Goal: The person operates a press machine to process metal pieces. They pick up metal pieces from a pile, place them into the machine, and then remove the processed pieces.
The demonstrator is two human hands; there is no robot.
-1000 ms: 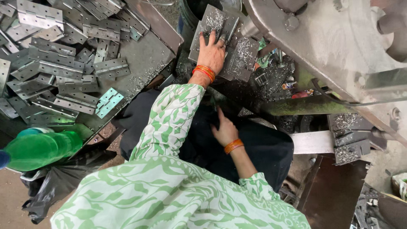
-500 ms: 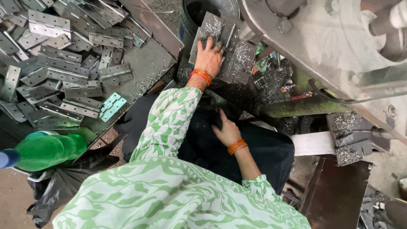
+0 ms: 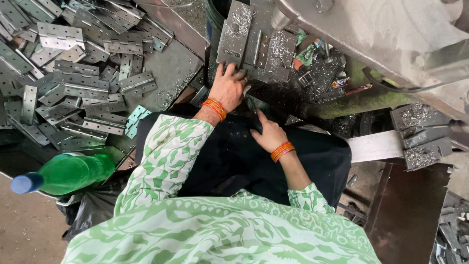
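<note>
My left hand point(image 3: 228, 88), with orange bangles at the wrist, reaches forward to a stack of grey hinge plates point(image 3: 246, 36) dusted with metal shavings. Its fingers curl over the near edge of the lowest plate. My right hand point(image 3: 269, 134), also with orange bangles, rests on the black cloth point(image 3: 229, 156) over my lap. Its fingers lie apart and hold nothing. Both arms wear green-and-white patterned sleeves.
A large heap of grey metal hinges point(image 3: 73, 83) lies on a steel sheet at the left. A green plastic bottle with a blue cap point(image 3: 68, 173) lies at the lower left. A heavy grey machine body point(image 3: 391, 34) fills the upper right, with shavings-covered metal blocks point(image 3: 420, 137) below it.
My left hand has slid back from the middle of the hinge plates to their near edge and its fingers have curled. My right hand has stayed on my lap.
</note>
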